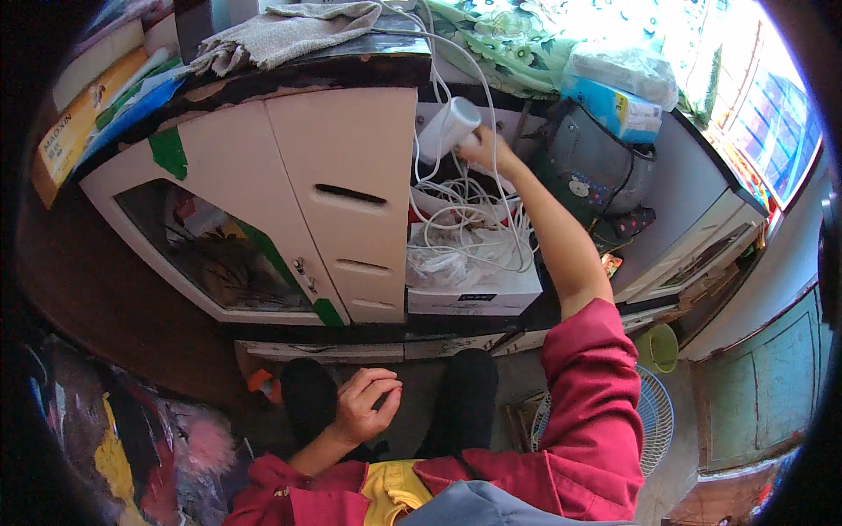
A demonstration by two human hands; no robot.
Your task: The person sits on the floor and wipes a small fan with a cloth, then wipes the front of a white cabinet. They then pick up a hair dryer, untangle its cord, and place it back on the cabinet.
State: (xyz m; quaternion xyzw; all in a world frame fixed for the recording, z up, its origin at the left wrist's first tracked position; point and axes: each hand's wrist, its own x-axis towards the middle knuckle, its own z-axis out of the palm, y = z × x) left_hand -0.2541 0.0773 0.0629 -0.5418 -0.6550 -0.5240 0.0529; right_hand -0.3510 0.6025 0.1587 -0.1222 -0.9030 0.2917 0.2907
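My right hand [488, 155] reaches into the recess between two cabinets and grips a white cylindrical object [452, 126], possibly a hair dryer, by its lower right side. The fingers are partly hidden and blurred. White cords [464, 197] hang around it and lie in a tangle below. Under the tangle, crumpled clear plastic [441, 260] covers the top of a white box [475, 299]. My left hand [370, 402] hovers above my lap, fingers loosely curled together, with nothing seen in it.
A white cabinet [342, 151] with a towel [289, 33] on top stands left of the recess. To the right are a grey bag [595, 154] and a blue package [615, 108]. A fan [651, 421] and a green bin [658, 348] stand on the floor by my right arm.
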